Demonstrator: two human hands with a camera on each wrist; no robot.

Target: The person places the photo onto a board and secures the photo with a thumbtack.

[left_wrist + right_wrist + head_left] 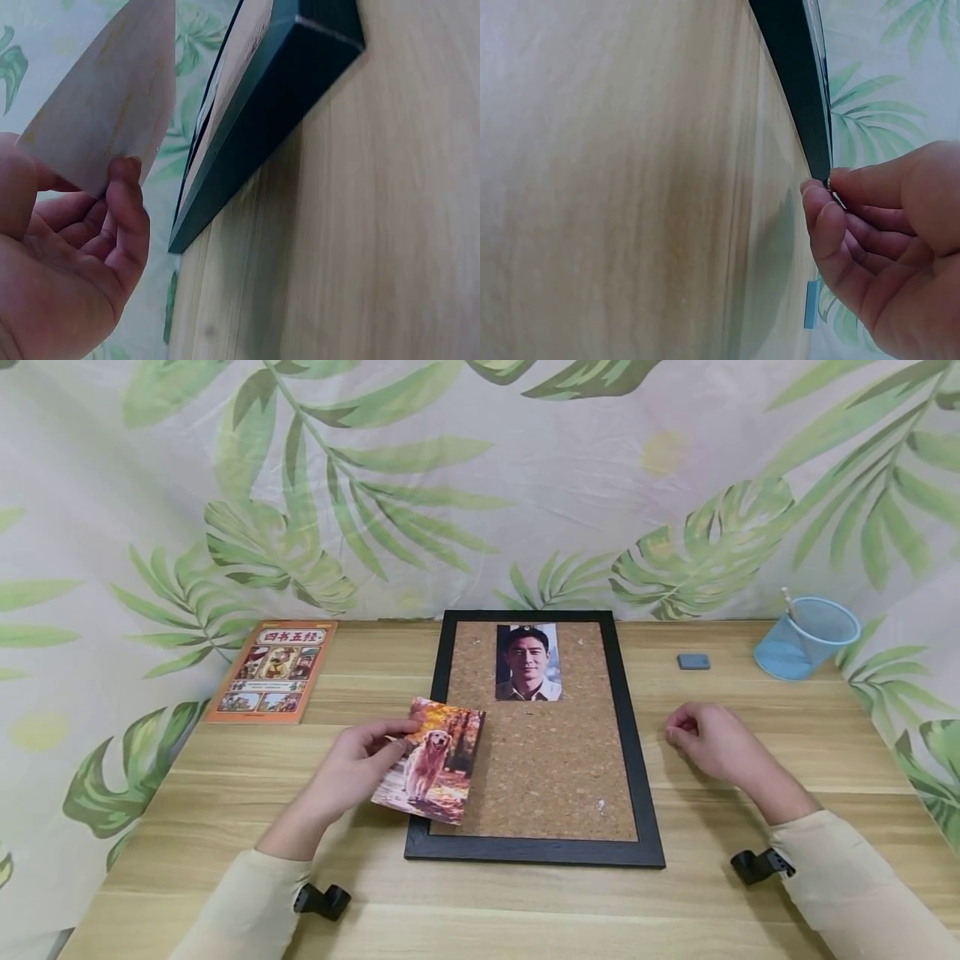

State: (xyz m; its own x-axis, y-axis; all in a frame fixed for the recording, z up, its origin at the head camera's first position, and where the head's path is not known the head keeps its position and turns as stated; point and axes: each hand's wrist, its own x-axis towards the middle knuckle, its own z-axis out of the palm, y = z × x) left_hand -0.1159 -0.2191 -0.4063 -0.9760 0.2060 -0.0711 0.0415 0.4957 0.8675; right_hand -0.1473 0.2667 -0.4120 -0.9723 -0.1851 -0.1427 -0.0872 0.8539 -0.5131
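In the head view my left hand [367,766] pinches a photo of a golden retriever [435,764] by its left edge, tilted over the lower left of the framed corkboard [555,760]. The photo's pale back [112,97] faces the left wrist view. Right of the board, my right hand [708,743] has its thumb and fingertips together. Between them, in the right wrist view, shows a small shiny pin [827,182], mostly hidden. A portrait photo [528,664] is fixed near the board's top. Small clear pins [600,807] sit on the cork.
An orange book [272,672] lies at the back left of the wooden table [247,760]. A small blue-grey block [693,662] lies right of the board, and a blue mesh pen cup [802,643] stands at the back right. Leaf-patterned cloth [420,485] hangs behind.
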